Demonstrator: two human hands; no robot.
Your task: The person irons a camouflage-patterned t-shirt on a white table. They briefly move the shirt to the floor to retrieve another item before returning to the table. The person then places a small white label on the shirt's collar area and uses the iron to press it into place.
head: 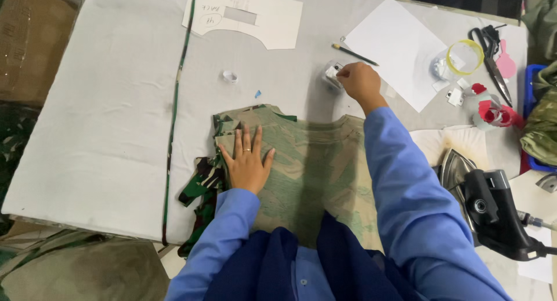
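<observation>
The left hand (248, 161) lies flat, fingers apart, on soft, floppy camouflage cloth (307, 161) by the table's near edge, while the right hand (361, 83) pinches a small white thing (332, 72)

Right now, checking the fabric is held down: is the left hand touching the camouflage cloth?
Touching. The head view shows the left hand lying flat, fingers spread, on the camouflage cloth.

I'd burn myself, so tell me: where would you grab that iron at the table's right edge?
Probably by the black handle, coming from above. The iron lies tipped on its side with its shiny soleplate facing the cloth, so the handle is the exposed part away from the metal.
</observation>
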